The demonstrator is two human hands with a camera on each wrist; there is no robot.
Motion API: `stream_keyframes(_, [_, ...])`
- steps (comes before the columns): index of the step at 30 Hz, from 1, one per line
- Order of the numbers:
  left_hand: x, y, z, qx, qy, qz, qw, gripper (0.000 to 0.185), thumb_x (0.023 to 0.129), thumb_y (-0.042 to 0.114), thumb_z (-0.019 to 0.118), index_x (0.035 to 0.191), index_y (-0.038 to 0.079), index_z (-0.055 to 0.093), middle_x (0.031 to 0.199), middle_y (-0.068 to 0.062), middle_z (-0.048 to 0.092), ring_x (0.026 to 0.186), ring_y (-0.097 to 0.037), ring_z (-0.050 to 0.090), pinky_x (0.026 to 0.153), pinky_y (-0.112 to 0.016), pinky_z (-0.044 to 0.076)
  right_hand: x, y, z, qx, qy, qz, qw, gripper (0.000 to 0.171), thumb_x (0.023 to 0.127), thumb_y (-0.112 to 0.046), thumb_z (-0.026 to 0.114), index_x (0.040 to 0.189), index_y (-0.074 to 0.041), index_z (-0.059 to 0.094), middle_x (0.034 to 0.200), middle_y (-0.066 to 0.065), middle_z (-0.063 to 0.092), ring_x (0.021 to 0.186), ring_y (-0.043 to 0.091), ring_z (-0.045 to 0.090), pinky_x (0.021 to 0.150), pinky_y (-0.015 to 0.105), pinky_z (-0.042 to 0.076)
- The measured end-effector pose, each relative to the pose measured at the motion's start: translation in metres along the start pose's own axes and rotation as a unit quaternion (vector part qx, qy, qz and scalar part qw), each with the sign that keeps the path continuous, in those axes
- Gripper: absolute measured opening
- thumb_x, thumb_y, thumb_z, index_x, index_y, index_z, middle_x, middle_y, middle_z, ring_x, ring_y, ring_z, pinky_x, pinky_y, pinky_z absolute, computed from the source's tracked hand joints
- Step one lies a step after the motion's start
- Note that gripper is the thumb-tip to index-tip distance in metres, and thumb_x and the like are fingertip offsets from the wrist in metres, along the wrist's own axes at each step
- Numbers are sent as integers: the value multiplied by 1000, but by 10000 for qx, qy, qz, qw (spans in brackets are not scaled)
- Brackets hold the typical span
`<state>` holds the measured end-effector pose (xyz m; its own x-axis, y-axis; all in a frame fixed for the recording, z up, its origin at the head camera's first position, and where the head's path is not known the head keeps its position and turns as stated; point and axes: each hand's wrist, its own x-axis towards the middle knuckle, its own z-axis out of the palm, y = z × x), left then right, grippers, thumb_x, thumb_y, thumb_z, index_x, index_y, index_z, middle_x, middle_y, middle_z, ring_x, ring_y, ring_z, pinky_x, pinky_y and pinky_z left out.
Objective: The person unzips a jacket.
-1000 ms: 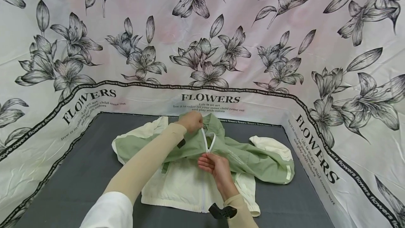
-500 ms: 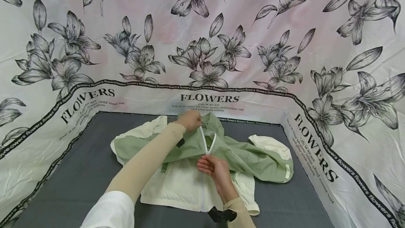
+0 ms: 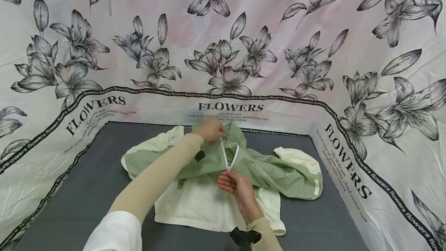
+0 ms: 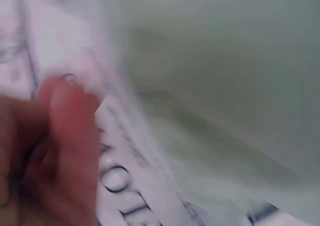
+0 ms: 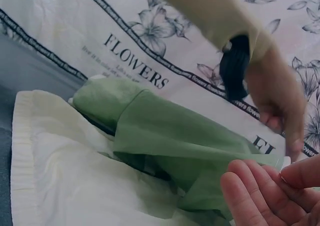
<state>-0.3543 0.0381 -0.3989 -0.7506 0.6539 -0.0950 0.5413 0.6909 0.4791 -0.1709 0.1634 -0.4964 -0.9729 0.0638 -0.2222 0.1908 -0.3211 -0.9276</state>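
Zipping step, midway: right hand pinches zipper pull on green-and-cream jacket; left hand grips collar above. Next likely needs steady upward pull.

The floral backdrop cloth reads "FLOWERS" (beneath it, "Life is an art").

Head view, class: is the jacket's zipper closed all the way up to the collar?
No: above the right hand, the white zipper on the jacket splits into an open V.
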Motion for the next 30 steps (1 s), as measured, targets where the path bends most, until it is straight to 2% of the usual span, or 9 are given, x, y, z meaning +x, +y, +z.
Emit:
stream_keyframes(2, [-4, 9, -1, -381, -613, 187, 9972, 25, 100, 19, 64, 119, 6, 75, 80, -16, 76, 43, -8, 56, 59, -26, 58, 1, -1, -1, -8, 18, -26, 10000, 43, 103, -20, 55, 126, 17, 56, 89, 3, 77, 85, 14, 77, 81, 30, 63])
stream_keyframes(6, [-13, 25, 2, -717, -1823, 531, 9792, 22, 100, 16, 64, 116, 4, 76, 76, -13, 74, 44, -10, 59, 52, -31, 58, 2, -4, -1, -1, 74, -60, 10000, 42, 103, -19, 55, 125, 17, 56, 89, 4, 77, 84, 14, 77, 81, 30, 63])
stream_keyframes(9, [-19, 33, 4, -593, -2156, 631, 9726, 17, 100, 11, 64, 104, 5, 79, 69, -6, 70, 46, -11, 60, 48, -28, 55, 2, -6, 1, 23, 100, -45, 9999, 41, 103, -18, 55, 124, 18, 56, 89, 5, 77, 84, 15, 77, 81, 31, 63])
stream_keyframes(11, [-22, 37, 4, -361, -2252, 640, 9715, 17, 99, 10, 63, 98, 7, 79, 62, -5, 65, 47, -11, 59, 47, -26, 54, 2, -7, 2, 2, 90, -34, 10000, 41, 104, -17, 54, 125, 18, 56, 89, 5, 77, 84, 15, 77, 81, 31, 63])
stream_keyframes(16, [-27, 40, 3, 128, -2412, 602, 9685, 16, 99, 10, 64, 94, 10, 79, 64, -5, 64, 48, -9, 55, 47, -24, 51, 1, -5, 3, -42, 114, 24, 9999, 40, 104, -17, 54, 125, 17, 56, 89, 5, 77, 84, 15, 77, 81, 31, 63])
stream_keyframes(19, [-28, 42, 5, 415, -2378, 587, 9686, 18, 98, 10, 65, 86, 14, 78, 63, -3, 61, 44, -7, 45, 43, -23, 43, 0, -4, 5, -20, 130, 2, 9999, 39, 103, -18, 55, 124, 16, 58, 89, 5, 77, 84, 15, 77, 82, 31, 63])
stream_keyframes(24, [-30, 48, 16, 1318, -1931, 941, 9677, 46, 91, 1, 63, 51, 20, 50, 49, 7, 32, 44, -6, 21, 44, -22, 22, -3, -2, 7, 21, 175, -28, 9998, 39, 103, -17, 56, 124, 16, 58, 89, 5, 77, 83, 15, 77, 81, 31, 63])
stream_keyframes(26, [-32, 51, 20, 1705, -1704, 1044, 9649, 52, 88, -1, 63, 48, 20, 37, 48, 7, 23, 45, -7, 16, 46, -22, 17, -3, 0, 8, 21, 187, -28, 9998, 40, 103, -16, 55, 125, 17, 57, 88, 5, 77, 82, 15, 77, 80, 31, 63])
stream_keyframes(30, [-38, 56, 20, 2043, -1566, 813, 9629, 54, 88, 1, 62, 48, 20, 32, 48, 7, 20, 46, -8, 14, 46, -23, 17, -6, 1, 10, 28, 218, -32, 9998, 41, 102, -17, 57, 125, 17, 57, 88, 5, 77, 82, 15, 77, 80, 31, 63])
